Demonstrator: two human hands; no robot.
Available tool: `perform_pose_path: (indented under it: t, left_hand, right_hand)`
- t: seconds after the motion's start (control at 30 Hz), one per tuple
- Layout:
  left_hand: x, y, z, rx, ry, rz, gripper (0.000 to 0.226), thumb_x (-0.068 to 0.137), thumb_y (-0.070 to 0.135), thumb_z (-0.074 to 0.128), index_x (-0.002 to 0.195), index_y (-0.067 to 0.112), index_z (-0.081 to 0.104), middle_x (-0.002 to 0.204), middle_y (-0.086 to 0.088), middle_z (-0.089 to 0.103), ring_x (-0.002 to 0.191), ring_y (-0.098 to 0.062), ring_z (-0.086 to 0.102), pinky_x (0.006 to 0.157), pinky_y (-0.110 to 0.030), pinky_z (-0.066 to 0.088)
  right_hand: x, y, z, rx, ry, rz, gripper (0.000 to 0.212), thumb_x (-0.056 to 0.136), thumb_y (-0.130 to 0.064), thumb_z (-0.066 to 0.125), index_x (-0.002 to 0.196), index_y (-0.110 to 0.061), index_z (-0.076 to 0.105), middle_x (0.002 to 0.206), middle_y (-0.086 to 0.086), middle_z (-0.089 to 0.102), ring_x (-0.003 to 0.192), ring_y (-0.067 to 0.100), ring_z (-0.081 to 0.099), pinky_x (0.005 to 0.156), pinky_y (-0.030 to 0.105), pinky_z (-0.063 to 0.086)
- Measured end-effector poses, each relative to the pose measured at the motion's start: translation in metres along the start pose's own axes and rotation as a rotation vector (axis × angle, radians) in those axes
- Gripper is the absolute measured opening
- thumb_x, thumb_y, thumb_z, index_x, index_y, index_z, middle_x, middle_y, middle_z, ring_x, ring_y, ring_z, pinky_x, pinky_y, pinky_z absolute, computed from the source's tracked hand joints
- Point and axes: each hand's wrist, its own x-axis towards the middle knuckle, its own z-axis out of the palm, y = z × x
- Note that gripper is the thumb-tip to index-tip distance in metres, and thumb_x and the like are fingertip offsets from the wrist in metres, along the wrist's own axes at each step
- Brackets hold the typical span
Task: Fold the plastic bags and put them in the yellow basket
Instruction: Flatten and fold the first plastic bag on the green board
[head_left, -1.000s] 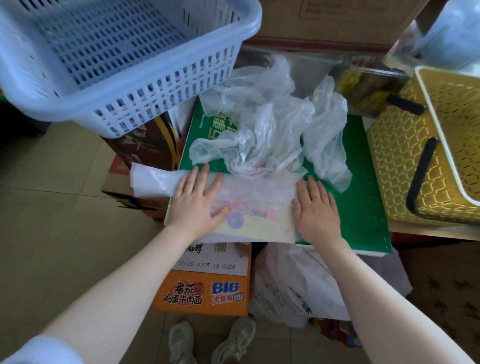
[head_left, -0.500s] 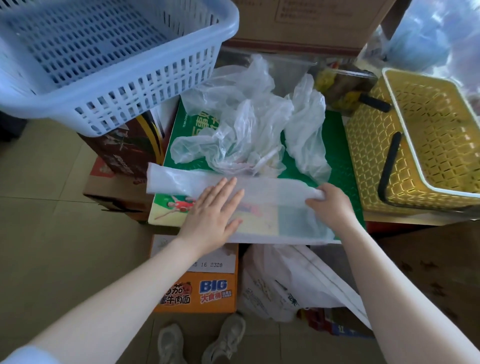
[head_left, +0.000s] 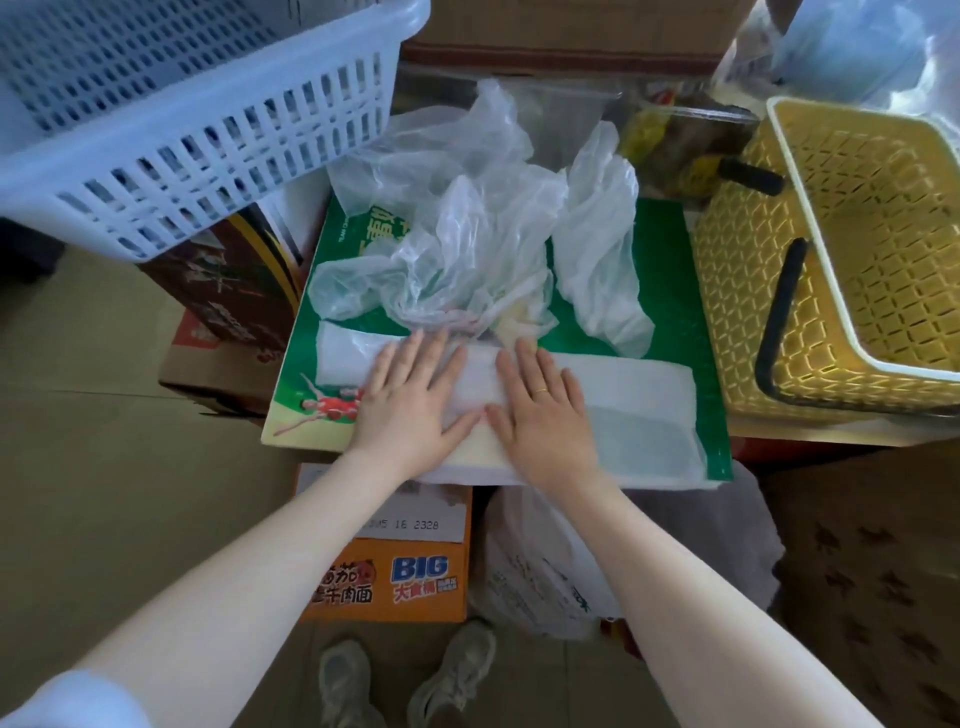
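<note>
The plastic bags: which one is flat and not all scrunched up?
The flat bag under both hands, nearest the person, pressed into a long strip. The crumpled bags behind it are puffy and wrinkled.

The orange carton (head_left: 415, 582) reads "BIG"; its white label (head_left: 415, 512) shows "16 2328".

Both hands, left hand (head_left: 410, 402) and right hand (head_left: 543, 410), press flat on a folded plastic bag (head_left: 623, 395), with the yellow basket (head_left: 737, 291) at right.

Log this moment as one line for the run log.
step: flattening folded bag | left hand: pressing flat | right hand: pressing flat | yellow basket: empty
</note>
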Motion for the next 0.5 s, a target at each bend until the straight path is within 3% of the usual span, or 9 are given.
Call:
perform_pose_path:
  t: [0.13, 0.3, 0.5]
  left_hand:
    - [-0.011, -0.028, 0.000, -0.067, -0.042, -0.159, 0.084, 0.079, 0.073, 0.009, 0.148, 0.027, -0.001, 0.156, -0.007, -0.008, 0.143, -0.023, -0.006, 0.112, -0.035, -0.010]
    - [-0.009, -0.032, 0.001, -0.109, -0.037, -0.260, 0.089, 0.084, 0.070, 0.025, 0.148, 0.014, -0.003, 0.155, -0.011, -0.010, 0.143, -0.023, -0.010, 0.113, -0.036, -0.009]
    - [-0.005, -0.034, -0.006, -0.129, -0.081, -0.330, 0.085, 0.079, 0.077, 0.021, 0.147, 0.032, -0.001, 0.155, -0.011, -0.013, 0.141, -0.031, -0.013, 0.112, -0.041, -0.011]
  right_hand:
    - [0.000, 0.010, 0.002, -0.068, 0.015, 0.006, 0.078, 0.079, -0.061, -0.006, 0.150, -0.027, -0.001, 0.159, 0.000, -0.005, 0.146, 0.020, -0.004, 0.115, 0.037, -0.004]
    - [-0.004, 0.036, -0.006, -0.086, -0.035, 0.118, 0.081, 0.078, -0.063, -0.007, 0.150, -0.025, -0.004, 0.159, -0.001, -0.006, 0.145, 0.017, -0.007, 0.115, 0.036, -0.005]
    - [-0.014, 0.075, -0.019, -0.041, -0.070, 0.254, 0.067, 0.096, -0.053, 0.015, 0.150, -0.019, -0.005, 0.158, 0.001, -0.009, 0.145, 0.017, -0.009, 0.117, 0.037, -0.003]
